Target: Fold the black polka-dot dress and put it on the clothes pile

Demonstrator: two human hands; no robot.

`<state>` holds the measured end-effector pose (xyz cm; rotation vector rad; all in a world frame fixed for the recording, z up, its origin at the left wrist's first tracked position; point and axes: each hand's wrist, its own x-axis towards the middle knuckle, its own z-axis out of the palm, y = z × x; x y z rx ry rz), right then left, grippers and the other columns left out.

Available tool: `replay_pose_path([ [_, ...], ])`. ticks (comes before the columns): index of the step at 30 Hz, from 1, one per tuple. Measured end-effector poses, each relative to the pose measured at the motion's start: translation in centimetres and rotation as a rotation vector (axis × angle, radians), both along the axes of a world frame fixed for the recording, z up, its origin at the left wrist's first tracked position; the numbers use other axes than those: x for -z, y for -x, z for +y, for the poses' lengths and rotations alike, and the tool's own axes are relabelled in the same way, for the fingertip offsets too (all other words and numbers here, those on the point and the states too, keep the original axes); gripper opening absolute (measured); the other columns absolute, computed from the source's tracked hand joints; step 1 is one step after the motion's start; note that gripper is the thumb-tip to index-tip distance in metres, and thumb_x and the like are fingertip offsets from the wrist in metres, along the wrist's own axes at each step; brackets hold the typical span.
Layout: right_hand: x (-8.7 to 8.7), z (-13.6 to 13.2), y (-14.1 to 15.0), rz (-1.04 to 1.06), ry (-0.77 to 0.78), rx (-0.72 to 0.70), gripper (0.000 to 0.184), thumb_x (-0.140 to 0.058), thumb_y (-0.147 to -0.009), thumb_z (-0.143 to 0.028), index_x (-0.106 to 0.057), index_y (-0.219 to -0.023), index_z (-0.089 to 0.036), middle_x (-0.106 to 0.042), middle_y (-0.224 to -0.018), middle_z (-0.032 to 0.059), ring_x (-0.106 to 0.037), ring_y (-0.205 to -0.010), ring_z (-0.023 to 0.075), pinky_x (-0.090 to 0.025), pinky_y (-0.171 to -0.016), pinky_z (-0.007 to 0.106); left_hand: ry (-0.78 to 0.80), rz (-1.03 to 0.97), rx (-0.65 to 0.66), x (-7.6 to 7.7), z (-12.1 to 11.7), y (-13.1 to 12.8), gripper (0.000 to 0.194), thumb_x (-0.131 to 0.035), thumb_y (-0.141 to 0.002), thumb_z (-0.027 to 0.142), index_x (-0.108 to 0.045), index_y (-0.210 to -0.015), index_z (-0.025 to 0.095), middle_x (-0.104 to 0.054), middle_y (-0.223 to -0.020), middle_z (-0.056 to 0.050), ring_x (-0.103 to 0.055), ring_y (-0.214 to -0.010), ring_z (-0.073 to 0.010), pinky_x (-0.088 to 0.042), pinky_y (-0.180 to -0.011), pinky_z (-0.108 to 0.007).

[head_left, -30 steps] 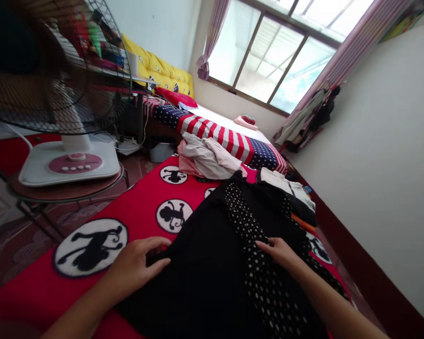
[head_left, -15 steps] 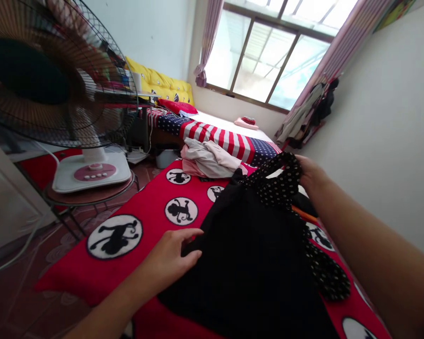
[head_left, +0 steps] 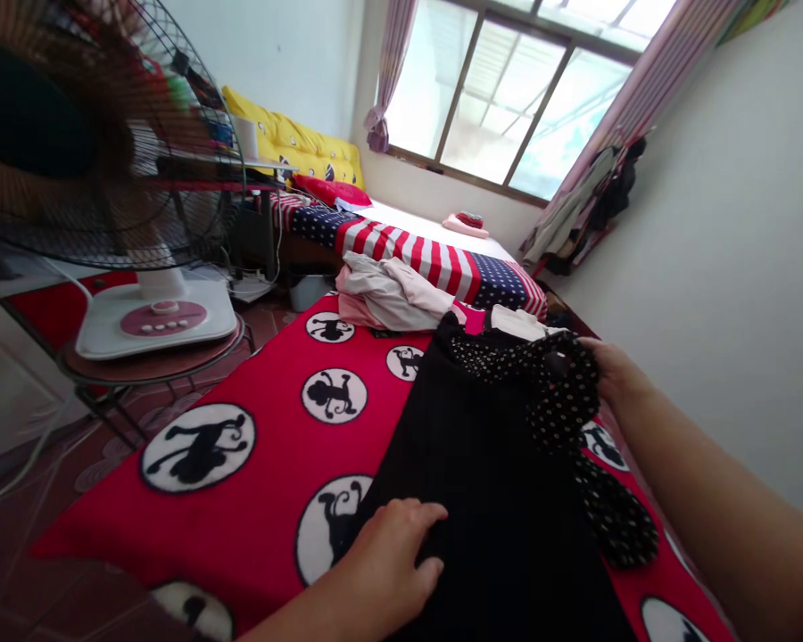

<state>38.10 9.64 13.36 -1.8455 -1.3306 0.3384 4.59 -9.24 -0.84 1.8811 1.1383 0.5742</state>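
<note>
A black dress (head_left: 488,446) with black, white-dotted sleeves lies spread on a red blanket (head_left: 274,455) printed with monkey figures in white circles. My right hand (head_left: 612,370) is closed on the dotted fabric near the garment's top right; its fingertips are partly hidden behind the cloth. Another dotted piece (head_left: 619,522) hangs down along the right side of the garment. Over the black cloth's lower left part, my left hand (head_left: 401,557) has its thumb and forefinger apart and nothing between them. Whether its underside touches the cloth I cannot tell.
A pile of grey and pink clothes (head_left: 394,292) lies at the blanket's far edge. On the left an electric fan (head_left: 161,312) stands on a round stool (head_left: 153,357). Behind is a bed with a stars-and-stripes cover (head_left: 421,259). Clothes (head_left: 589,209) hang by the right wall.
My right hand has lowered the dotted fabric slightly to the right, and the black cloth lies flatter. My left hand has moved right and nearer me, over the cloth.
</note>
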Motion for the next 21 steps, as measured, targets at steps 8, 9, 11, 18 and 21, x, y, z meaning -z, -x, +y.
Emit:
replay_pose_path([
  [8, 4.4, -1.4, -2.3, -0.515, 0.382, 0.091, 0.021, -0.07, -0.059, -0.016, -0.07, -0.08, -0.017, -0.07, -0.098, 0.0144, -0.064, -0.095, 0.0339, -0.047, -0.078, 0.04, -0.135, -0.142, 0.127, -1.5, 6.1, -1.4, 0.031, -0.047, -0.084, 0.018, -0.07, -0.103, 0.022, -0.069, -0.081, -0.002, -0.065, -0.075, -0.0165, -0.049, -0.073, -0.026],
  [9, 4.5, -0.8, -1.6, -0.582, 0.301, 0.087, 0.025, -0.067, -0.063, -0.019, -0.071, -0.088, -0.019, -0.068, -0.105, 0.0134, -0.062, -0.101, 0.0333, -0.046, -0.082, 0.04, -0.25, -0.152, 0.069, -1.3, 7.9, -1.6, 0.034, -0.044, -0.084, 0.013, -0.069, -0.104, 0.021, -0.068, -0.091, -0.004, -0.065, -0.085, -0.0174, -0.049, -0.079, -0.027],
  [11, 4.8, 0.6, 0.3, -0.633, 0.198, 0.023, 0.027, -0.061, -0.071, -0.022, -0.07, -0.096, -0.022, -0.068, -0.109, 0.0097, -0.061, -0.104, 0.0293, -0.044, -0.087, 0.038, -0.421, -0.138, -0.07, -0.2, 11.5, -1.9, 0.043, -0.04, -0.081, 0.004, -0.066, -0.112, 0.019, -0.063, -0.11, -0.008, -0.06, -0.104, -0.0193, -0.046, -0.092, -0.03],
  [18, 11.2, 6.5, 4.8, -0.452, 0.251, -0.043, 0.042, -0.063, -0.072, -0.022, -0.066, -0.113, -0.015, -0.071, -0.102, 0.0093, -0.067, -0.074, 0.0178, -0.049, -0.073, 0.027, -0.434, -0.1, -0.324, 3.3, 16.3, -0.3, 0.031, -0.049, -0.088, 0.019, -0.06, -0.117, 0.016, -0.063, -0.099, -0.008, -0.059, -0.095, -0.021, -0.046, -0.089, -0.035],
  [21, 13.2, 7.9, 5.4, -0.433, 0.24, 0.003, 0.056, -0.065, -0.074, -0.033, -0.057, -0.126, -0.013, -0.07, -0.104, 0.011, -0.068, -0.077, 0.0192, -0.049, -0.071, 0.027, -0.367, -0.027, -0.352, 3.2, 15.9, -0.3, 0.026, -0.058, -0.085, 0.026, -0.063, -0.109, 0.017, -0.064, -0.079, -0.003, -0.059, -0.078, -0.0193, -0.045, -0.075, -0.031],
])
